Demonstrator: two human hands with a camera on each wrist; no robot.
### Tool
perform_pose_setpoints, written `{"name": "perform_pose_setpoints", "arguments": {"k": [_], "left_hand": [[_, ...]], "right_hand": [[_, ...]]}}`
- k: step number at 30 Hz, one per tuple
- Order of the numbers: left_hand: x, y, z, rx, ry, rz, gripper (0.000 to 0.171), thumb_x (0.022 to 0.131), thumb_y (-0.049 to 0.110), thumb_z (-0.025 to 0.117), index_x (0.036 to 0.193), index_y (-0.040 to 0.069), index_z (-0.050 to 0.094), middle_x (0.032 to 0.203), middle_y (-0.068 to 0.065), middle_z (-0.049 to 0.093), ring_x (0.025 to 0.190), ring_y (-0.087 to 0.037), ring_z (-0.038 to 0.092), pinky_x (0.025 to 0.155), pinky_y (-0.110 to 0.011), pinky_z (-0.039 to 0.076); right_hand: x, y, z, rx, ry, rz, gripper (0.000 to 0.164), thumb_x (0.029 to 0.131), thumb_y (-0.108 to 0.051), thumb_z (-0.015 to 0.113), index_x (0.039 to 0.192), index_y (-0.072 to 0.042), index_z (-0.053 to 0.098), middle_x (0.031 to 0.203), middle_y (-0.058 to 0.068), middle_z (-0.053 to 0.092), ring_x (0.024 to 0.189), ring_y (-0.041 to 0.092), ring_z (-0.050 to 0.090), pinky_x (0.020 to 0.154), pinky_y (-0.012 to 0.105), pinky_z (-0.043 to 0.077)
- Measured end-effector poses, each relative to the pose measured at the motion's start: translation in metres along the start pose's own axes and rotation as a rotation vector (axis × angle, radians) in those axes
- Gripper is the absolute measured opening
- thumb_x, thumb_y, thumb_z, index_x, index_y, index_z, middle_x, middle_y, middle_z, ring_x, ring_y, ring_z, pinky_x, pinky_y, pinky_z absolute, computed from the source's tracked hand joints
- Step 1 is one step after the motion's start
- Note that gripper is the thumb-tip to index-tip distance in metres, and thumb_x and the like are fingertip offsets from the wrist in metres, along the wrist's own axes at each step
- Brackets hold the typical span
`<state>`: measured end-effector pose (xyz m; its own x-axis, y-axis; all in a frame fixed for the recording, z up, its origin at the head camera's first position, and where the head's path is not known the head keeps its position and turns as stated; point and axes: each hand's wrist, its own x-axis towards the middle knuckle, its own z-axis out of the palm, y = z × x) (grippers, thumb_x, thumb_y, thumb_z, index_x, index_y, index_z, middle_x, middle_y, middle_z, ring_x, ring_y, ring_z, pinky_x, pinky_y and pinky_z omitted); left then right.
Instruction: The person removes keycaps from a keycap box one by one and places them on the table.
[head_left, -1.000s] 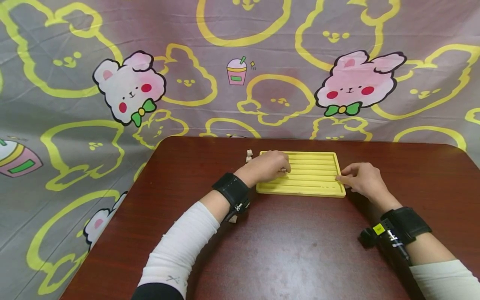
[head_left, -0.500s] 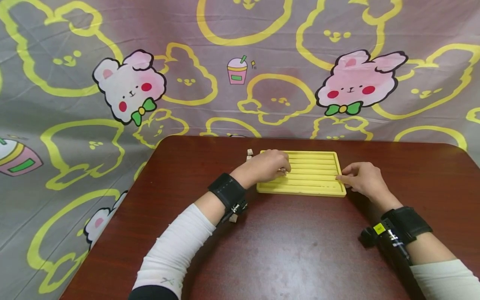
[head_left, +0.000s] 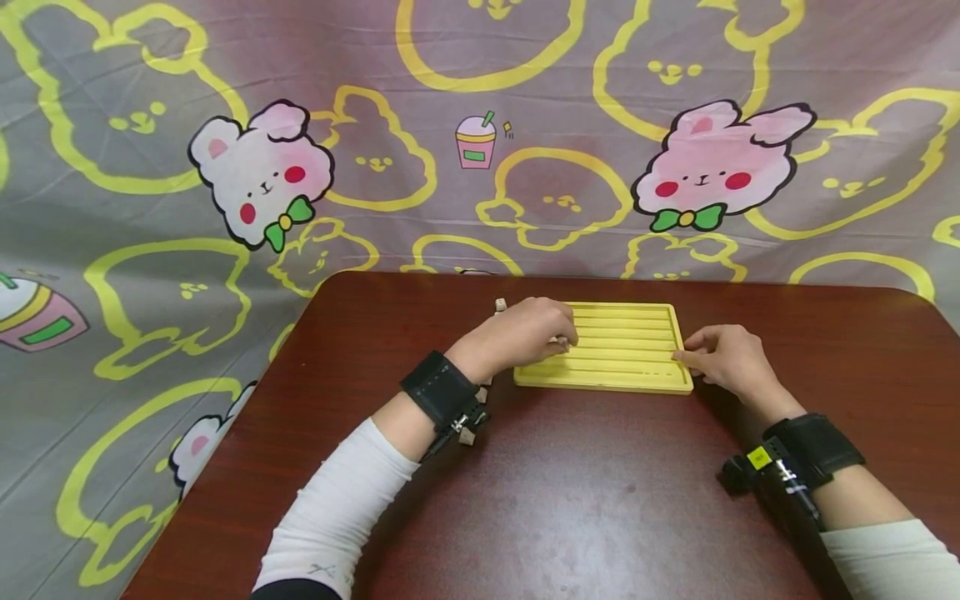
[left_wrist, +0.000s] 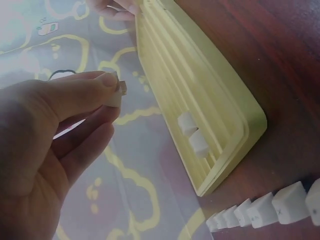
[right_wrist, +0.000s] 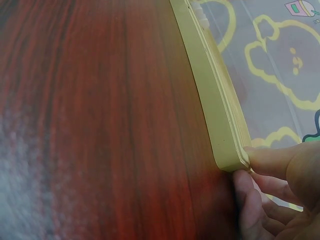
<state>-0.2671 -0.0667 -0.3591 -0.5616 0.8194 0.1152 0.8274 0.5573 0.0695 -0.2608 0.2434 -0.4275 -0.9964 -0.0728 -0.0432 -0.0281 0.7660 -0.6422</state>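
Note:
My left hand (head_left: pixel 528 331) is over the left part of a yellow grooved tray (head_left: pixel 626 343). Between its thumb and fingertips it pinches a small white keycap (left_wrist: pixel 115 98), held apart from the tray in the left wrist view. Two white keycaps (left_wrist: pixel 199 143) sit side by side in a groove near the tray's left end. At the opposite end my right hand (head_left: pixel 727 360) grips the tray's right edge. In the right wrist view the thumb (right_wrist: pixel 272 161) lies on the rim and the fingers are curled against the outer side.
A line of several white keycaps (left_wrist: pixel 262 210) stands on the brown table (head_left: pixel 600 500) just left of the tray, partly hidden in the head view by the left arm. Behind the table hangs a patterned cloth (head_left: pixel 420 50).
The left hand has shifted slightly left and up with the keycap, and its wrist has swung left, uncovering more loose keycaps. The right hand and tray stay in place.

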Motion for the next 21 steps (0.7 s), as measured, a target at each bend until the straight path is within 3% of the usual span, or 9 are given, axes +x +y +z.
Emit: {"name": "perform_pose_setpoints", "arguments": {"k": [9,21], "left_hand": [[-0.016,0.004,-0.006,0.012,-0.002,-0.006,0.013,0.09,0.012,0.072,0.101,0.012,0.078,0.096,0.0,0.07,0.093,-0.012,0.066,0.083,-0.024,0.053],[-0.025,0.005,-0.009,-0.022,0.004,-0.024,0.014,0.09,0.012,0.072,0.103,0.012,0.078,0.098,0.0,0.071,0.094,-0.012,0.066,0.083,-0.024,0.054]], "right_hand": [[0.0,0.0,0.0,0.002,0.001,0.004,0.037,0.089,-0.027,0.073,0.108,0.004,0.068,0.091,0.019,0.072,0.065,0.015,0.066,0.058,0.026,0.057],[0.0,0.0,0.0,0.01,-0.004,-0.004,0.036,0.089,-0.026,0.072,0.108,0.004,0.068,0.09,0.017,0.074,0.066,0.013,0.066,0.061,0.028,0.059]]}}
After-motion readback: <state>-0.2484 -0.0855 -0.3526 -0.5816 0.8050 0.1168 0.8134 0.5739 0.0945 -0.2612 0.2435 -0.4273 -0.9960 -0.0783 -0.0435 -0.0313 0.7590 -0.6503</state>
